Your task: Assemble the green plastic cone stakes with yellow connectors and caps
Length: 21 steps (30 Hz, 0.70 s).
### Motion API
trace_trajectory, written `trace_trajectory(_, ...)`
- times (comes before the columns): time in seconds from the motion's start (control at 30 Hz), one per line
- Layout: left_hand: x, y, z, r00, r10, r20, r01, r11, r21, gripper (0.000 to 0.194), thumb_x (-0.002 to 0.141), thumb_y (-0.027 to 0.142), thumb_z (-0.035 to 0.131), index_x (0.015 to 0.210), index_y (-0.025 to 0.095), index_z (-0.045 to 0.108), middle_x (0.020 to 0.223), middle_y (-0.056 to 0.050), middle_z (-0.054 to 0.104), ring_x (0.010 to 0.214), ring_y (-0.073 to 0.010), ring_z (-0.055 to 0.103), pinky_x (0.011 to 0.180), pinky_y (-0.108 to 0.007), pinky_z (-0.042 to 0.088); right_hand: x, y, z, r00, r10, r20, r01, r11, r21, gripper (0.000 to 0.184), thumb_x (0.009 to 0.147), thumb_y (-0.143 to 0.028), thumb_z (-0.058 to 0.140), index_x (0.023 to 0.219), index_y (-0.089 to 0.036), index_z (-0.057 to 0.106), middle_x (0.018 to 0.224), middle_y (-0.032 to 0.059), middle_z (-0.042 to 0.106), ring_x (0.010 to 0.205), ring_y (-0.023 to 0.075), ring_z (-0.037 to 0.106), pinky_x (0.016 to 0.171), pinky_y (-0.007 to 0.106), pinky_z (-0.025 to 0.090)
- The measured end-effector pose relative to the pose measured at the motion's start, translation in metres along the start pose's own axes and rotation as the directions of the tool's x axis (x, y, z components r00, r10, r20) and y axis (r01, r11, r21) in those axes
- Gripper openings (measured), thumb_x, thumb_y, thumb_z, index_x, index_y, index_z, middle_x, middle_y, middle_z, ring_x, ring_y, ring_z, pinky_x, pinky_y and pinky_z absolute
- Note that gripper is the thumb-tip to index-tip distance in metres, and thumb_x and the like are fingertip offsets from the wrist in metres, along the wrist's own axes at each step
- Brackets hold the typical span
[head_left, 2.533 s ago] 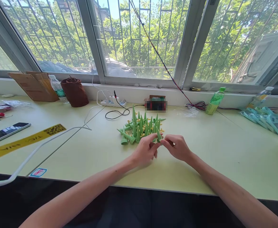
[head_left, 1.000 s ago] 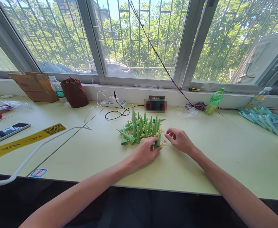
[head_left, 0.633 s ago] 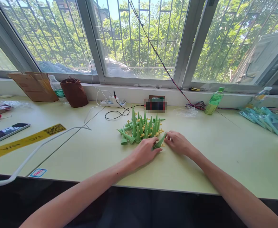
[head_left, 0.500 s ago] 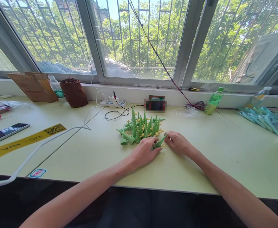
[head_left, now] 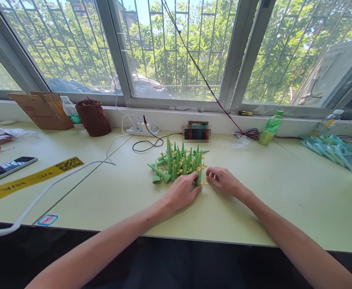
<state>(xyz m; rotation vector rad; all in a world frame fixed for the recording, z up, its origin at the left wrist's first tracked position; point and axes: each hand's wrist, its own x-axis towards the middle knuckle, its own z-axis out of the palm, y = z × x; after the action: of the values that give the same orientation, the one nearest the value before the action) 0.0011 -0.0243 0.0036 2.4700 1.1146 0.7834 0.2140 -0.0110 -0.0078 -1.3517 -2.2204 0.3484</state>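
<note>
My left hand (head_left: pixel 182 190) is closed around the lower part of a green plastic watering spike (head_left: pixel 199 177). The spike stands upright on the table, point up, with a small yellow valve (head_left: pixel 204 184) sticking out to its right. My right hand (head_left: pixel 224 181) rests on the table just right of it, apart from the spike, its fingers loosely curled with a gap between them and nothing visible inside. Behind and left of my left hand is a cluster of green watering spikes (head_left: pixel 176 162) with yellow valves, most upright, several lying on their sides.
A power strip (head_left: pixel 151 131) and black cable (head_left: pixel 139 147) lie behind the spikes. A green bottle (head_left: pixel 271 128) and teal plastic bags (head_left: pixel 334 150) are at the right. At the left are a phone (head_left: pixel 9 169), a brown pouch (head_left: pixel 93 117) and a white cable (head_left: pixel 58 182) with a yellow tag.
The spike in my left hand has gone from tilted right to upright. My right hand has let go of its tip and now sits slightly apart from it.
</note>
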Motion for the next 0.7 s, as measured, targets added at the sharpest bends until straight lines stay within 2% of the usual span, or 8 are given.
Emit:
trace_trajectory(0.17,0.000,-0.001,0.001,1.000,-0.003,-0.027,0.002,1.000,-0.030,0.009,0.086,0.024,0.057,0.083,0.019,0.050,0.074,-0.001,0.060,0.063,-0.0165,0.056,0.060,-0.025,0.036,0.000,0.003,0.003,1.000,0.002,-0.019,-0.001,1.000,0.018,0.004,0.083,-0.017,0.053,0.084,-0.020,0.056,0.074,0.0001,0.061,0.062,0.0125,0.052,0.061,0.024,0.039)
trace_trajectory(0.33,0.000,-0.002,0.002,0.996,-0.024,-0.091,0.015,0.995,-0.100,0.012,0.087,0.024,0.056,0.080,0.019,0.047,0.064,0.003,0.053,0.054,-0.0124,0.049,0.056,-0.023,0.033,0.001,-0.003,0.005,0.987,-0.009,-0.159,0.020,0.998,0.065,0.007,0.087,-0.022,0.052,0.081,-0.019,0.053,0.069,-0.0011,0.057,0.057,0.0119,0.049,0.058,0.025,0.040)
trace_trajectory(0.43,0.000,0.000,0.001,0.990,-0.049,-0.131,0.030,0.989,-0.145,0.018,0.088,0.029,0.057,0.077,0.020,0.045,0.060,0.006,0.049,0.050,-0.0098,0.043,0.055,-0.022,0.032,0.000,-0.012,0.002,0.962,0.002,-0.275,0.043,0.986,0.158,0.012,0.090,-0.029,0.052,0.082,-0.019,0.053,0.067,-0.0008,0.056,0.055,0.0117,0.048,0.054,0.025,0.040)
trace_trajectory(0.57,0.001,0.003,0.000,0.981,-0.092,-0.170,0.062,0.983,-0.175,0.021,0.087,0.034,0.058,0.078,0.020,0.045,0.055,0.007,0.044,0.046,-0.0085,0.038,0.053,-0.022,0.030,-0.002,-0.022,-0.002,0.915,0.030,-0.403,0.089,0.957,0.275,0.016,0.093,-0.032,0.050,0.085,-0.019,0.055,0.073,0.0022,0.061,0.062,0.0128,0.056,0.057,0.024,0.046)
trace_trajectory(0.7,0.001,0.004,0.000,0.977,-0.127,-0.173,0.091,0.975,-0.201,0.019,0.087,0.035,0.057,0.082,0.020,0.048,0.053,0.008,0.041,0.045,-0.0082,0.036,0.052,-0.021,0.029,-0.005,-0.025,-0.003,0.878,0.053,-0.477,0.119,0.938,0.325,0.014,0.094,-0.030,0.048,0.087,-0.020,0.055,0.071,0.0007,0.061,0.060,0.0122,0.059,0.057,0.023,0.048)
